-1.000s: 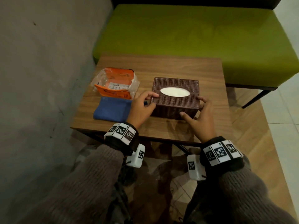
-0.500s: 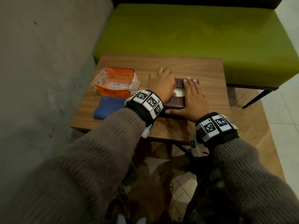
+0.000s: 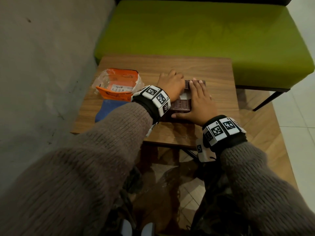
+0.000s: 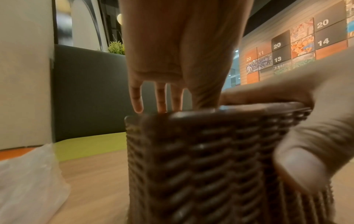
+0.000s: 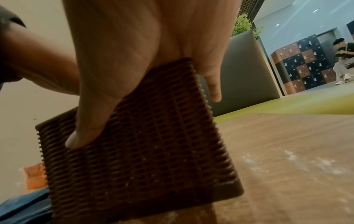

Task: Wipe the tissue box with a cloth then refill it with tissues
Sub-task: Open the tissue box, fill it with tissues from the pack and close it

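Your 2 hands are both on the brown woven tissue box, which sits on the wooden table near its middle. Your left hand lies over the box's top on its left part, fingers straight and reaching past the far edge; in the left wrist view those fingers hang down just behind the far rim of the box. Your right hand lies flat over the right part of the top, fingers stretched toward the far edge, with the thumb pressed against the near side wall, as the right wrist view shows on the weave. Neither hand curls round the box; both rest on it with straight fingers. Left of the box lies an orange tissue pack in clear wrap, and nearer you than that pack, a folded blue cloth, partly hidden by your left sleeve. Beyond the box stands a green bench.
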